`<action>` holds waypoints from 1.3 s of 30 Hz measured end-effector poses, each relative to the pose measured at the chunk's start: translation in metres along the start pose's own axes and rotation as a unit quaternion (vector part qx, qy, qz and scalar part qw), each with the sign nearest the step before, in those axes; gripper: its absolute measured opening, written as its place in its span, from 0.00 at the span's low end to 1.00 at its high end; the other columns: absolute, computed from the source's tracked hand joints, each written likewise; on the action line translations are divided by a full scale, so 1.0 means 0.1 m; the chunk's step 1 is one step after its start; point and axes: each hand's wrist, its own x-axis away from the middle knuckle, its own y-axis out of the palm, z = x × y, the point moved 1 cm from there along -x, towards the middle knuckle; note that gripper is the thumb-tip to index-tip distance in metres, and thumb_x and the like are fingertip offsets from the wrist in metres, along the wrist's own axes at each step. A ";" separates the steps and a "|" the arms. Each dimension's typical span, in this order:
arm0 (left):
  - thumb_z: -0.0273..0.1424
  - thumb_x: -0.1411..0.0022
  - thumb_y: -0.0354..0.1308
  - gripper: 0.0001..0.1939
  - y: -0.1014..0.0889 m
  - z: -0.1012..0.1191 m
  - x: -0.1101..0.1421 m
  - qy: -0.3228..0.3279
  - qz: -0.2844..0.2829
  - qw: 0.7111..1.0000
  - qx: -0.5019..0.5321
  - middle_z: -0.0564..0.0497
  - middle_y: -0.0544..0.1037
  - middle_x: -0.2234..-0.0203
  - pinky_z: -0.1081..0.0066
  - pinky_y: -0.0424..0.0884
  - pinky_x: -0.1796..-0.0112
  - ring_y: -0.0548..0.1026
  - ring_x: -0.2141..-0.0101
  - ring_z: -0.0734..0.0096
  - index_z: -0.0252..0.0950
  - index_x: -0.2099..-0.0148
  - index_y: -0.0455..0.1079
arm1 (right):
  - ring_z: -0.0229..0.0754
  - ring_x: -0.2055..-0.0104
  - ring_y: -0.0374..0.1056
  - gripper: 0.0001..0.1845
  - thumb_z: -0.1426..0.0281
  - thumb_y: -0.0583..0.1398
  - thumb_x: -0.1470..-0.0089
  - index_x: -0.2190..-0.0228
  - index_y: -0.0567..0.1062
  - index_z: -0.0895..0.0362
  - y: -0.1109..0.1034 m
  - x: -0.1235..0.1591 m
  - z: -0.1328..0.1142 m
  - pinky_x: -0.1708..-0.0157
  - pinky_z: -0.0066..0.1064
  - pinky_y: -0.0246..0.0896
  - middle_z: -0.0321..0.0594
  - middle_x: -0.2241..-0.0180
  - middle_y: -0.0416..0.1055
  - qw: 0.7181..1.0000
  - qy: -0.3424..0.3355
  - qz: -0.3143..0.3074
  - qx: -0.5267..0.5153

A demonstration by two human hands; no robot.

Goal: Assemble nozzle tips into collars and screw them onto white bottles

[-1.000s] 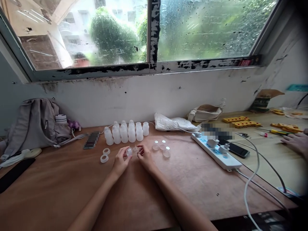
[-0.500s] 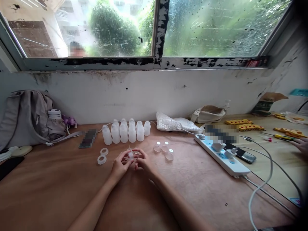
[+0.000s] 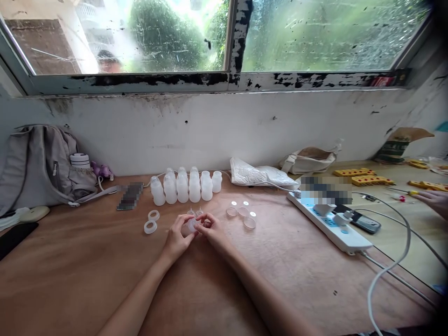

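Between my two hands is a small translucent ring-like cap [image 3: 192, 225], its details partly hidden by the fingers. My left hand [image 3: 178, 237] curls round its left side with thumb and fingers. The fingertips of my right hand [image 3: 211, 228] pinch it from the right. Just behind the fingers stand two clear, pointed teats [image 3: 199, 212] on the table. Off to the left lie two translucent white collar rings [image 3: 150, 227]. Clear round covers [image 3: 249, 223] sit to the right, with small white discs [image 3: 252, 214] by them. Beyond the hands, several frosted white bottles [image 3: 182, 187] stand upright in rows.
A pixelated dark phone-like slab [image 3: 130, 196] and a grey backpack [image 3: 45, 168] are at the left. Toward the right lie a white package [image 3: 259, 175] and a power strip [image 3: 331, 224] with trailing cables [image 3: 392, 266]. Another person's hand [image 3: 432, 200] reaches in at the far right.
The right fingers have come off the cap's top and now pinch its right side. The teats behind show more fully. My view has tilted and shifted slightly.
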 end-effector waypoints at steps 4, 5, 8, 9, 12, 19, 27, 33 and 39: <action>0.26 0.51 0.56 0.17 -0.01 0.03 0.00 -0.001 0.004 1.000 -0.021 0.50 0.70 0.57 0.65 0.61 0.52 0.66 0.53 0.66 0.40 0.56 0.62 | 0.29 0.82 0.60 0.20 0.66 0.63 0.63 0.65 0.67 0.57 -0.01 -0.01 0.00 0.88 0.20 0.54 0.33 0.72 0.64 0.999 0.030 0.001 -0.025; 0.27 0.50 0.56 0.17 -0.01 0.03 0.01 -0.002 0.004 1.000 -0.025 0.50 0.70 0.57 0.65 0.60 0.52 0.66 0.53 0.66 0.40 0.55 0.62 | 0.30 0.81 0.61 0.19 0.66 0.62 0.62 0.65 0.67 0.58 0.00 -0.01 0.00 0.87 0.22 0.56 0.34 0.73 0.65 0.998 0.050 -0.015 -0.045; 0.27 0.50 0.55 0.20 -0.01 0.01 0.01 -0.014 -0.001 0.998 -0.058 0.49 0.69 0.56 0.63 0.59 0.52 0.66 0.53 0.64 0.40 0.53 0.61 | 0.34 0.80 0.64 0.15 0.66 0.61 0.61 0.69 0.69 0.61 0.01 -0.02 0.02 0.83 0.25 0.61 0.34 0.79 0.66 0.990 0.092 -0.042 -0.094; 0.27 0.51 0.55 0.21 -0.01 0.01 0.01 -0.022 -0.004 0.997 -0.074 0.48 0.69 0.56 0.62 0.59 0.52 0.66 0.53 0.63 0.40 0.53 0.60 | 0.34 0.80 0.64 0.15 0.66 0.61 0.62 0.70 0.69 0.61 0.01 -0.02 0.03 0.82 0.25 0.62 0.34 0.79 0.67 0.990 0.093 -0.035 -0.099; 0.29 0.50 0.54 0.20 -0.02 -0.01 0.01 -0.053 -0.008 0.993 -0.109 0.48 0.70 0.58 0.60 0.60 0.55 0.69 0.58 0.63 0.40 0.53 0.60 | 0.34 0.80 0.65 0.15 0.68 0.63 0.64 0.71 0.68 0.61 0.02 -0.02 0.05 0.80 0.26 0.63 0.35 0.78 0.69 0.993 0.078 0.001 -0.090; 0.34 0.45 0.49 0.11 0.02 -0.03 0.00 -0.118 -0.019 0.992 -0.034 0.51 0.75 0.71 0.71 0.67 0.68 0.73 0.72 0.71 0.38 0.59 0.63 | 0.35 0.77 0.68 0.13 0.71 0.60 0.62 0.69 0.67 0.59 0.04 -0.02 0.10 0.76 0.29 0.66 0.35 0.78 0.70 0.997 0.058 -0.006 -0.054; 0.30 0.47 0.49 0.08 0.03 0.01 0.03 -0.107 -0.002 0.992 -0.059 0.53 0.73 0.75 0.73 0.66 0.71 0.71 0.75 0.73 0.37 0.62 0.63 | 0.31 0.84 0.62 0.09 0.75 0.54 0.60 0.71 0.65 0.57 0.10 0.03 0.11 0.84 0.23 0.62 0.29 0.82 0.67 0.997 -0.003 -0.004 0.072; 0.29 0.48 0.50 0.06 0.04 0.04 0.04 -0.118 0.003 0.988 -0.098 0.55 0.71 0.78 0.74 0.64 0.72 0.70 0.76 0.73 0.38 0.65 0.61 | 0.31 0.85 0.62 0.07 0.75 0.52 0.58 0.71 0.65 0.56 0.11 0.05 0.13 0.85 0.22 0.61 0.29 0.83 0.66 0.995 -0.019 -0.008 0.095; 0.28 0.49 0.49 0.04 0.04 0.05 0.04 -0.120 0.011 0.985 -0.121 0.57 0.69 0.80 0.75 0.62 0.74 0.69 0.78 0.74 0.38 0.67 0.59 | 0.32 0.85 0.62 0.06 0.74 0.52 0.56 0.72 0.65 0.56 0.13 0.06 0.17 0.86 0.22 0.59 0.29 0.83 0.66 0.994 -0.030 -0.004 0.107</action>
